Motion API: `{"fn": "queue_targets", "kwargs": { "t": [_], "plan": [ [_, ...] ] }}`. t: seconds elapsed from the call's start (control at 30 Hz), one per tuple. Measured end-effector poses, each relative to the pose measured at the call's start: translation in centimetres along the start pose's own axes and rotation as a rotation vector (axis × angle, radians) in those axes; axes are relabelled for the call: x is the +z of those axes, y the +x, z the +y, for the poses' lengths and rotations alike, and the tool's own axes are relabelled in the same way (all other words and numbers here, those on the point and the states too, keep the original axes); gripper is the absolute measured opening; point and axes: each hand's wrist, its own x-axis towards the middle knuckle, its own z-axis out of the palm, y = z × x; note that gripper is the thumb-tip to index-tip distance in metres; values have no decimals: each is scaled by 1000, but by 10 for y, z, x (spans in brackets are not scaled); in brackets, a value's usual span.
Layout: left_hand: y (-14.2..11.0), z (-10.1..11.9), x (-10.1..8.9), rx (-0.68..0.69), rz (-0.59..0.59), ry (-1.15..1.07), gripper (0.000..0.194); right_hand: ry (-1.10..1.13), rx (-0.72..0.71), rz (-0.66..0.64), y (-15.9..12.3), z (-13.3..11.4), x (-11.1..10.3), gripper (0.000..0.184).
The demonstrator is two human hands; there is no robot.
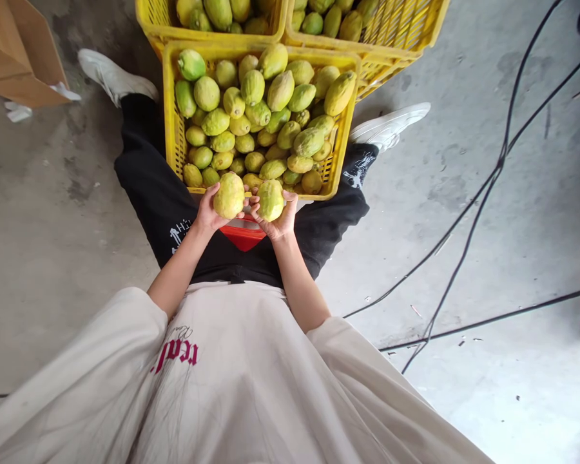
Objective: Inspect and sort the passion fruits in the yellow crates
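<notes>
Head camera faces down, apparently steeply.

Shirt (251, 380) off-white, loose, soft creases down front. Left sleeve (120, 328) and right sleeve (352, 354) same cloth, wide, draped, ending around elbows. Print on left side of shirt: bold magenta lettering (176, 353), blackletter type; thin black script (181, 332) just beside it, far side. Trousers (142, 171) black, loose cut. White print on left leg (178, 232), white splashy print on right leg (359, 169) near shoe. Left shoe (116, 72), right shoe (391, 124) both white. Left hand (209, 209), right hand (282, 219) bare, forearms too.
</notes>
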Motion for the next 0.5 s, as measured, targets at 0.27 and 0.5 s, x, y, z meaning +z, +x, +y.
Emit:
{"fn": "queue_targets", "kwargs": {
  "t": [0.27, 0.5],
  "plan": [
    [2, 2, 0, 19, 17, -15, 70, 14, -65, 9, 0, 2, 8, 26],
    [4, 1, 1, 9, 37, -38, 66, 74, -105, 36, 0, 2, 11, 30]
  ]
}}
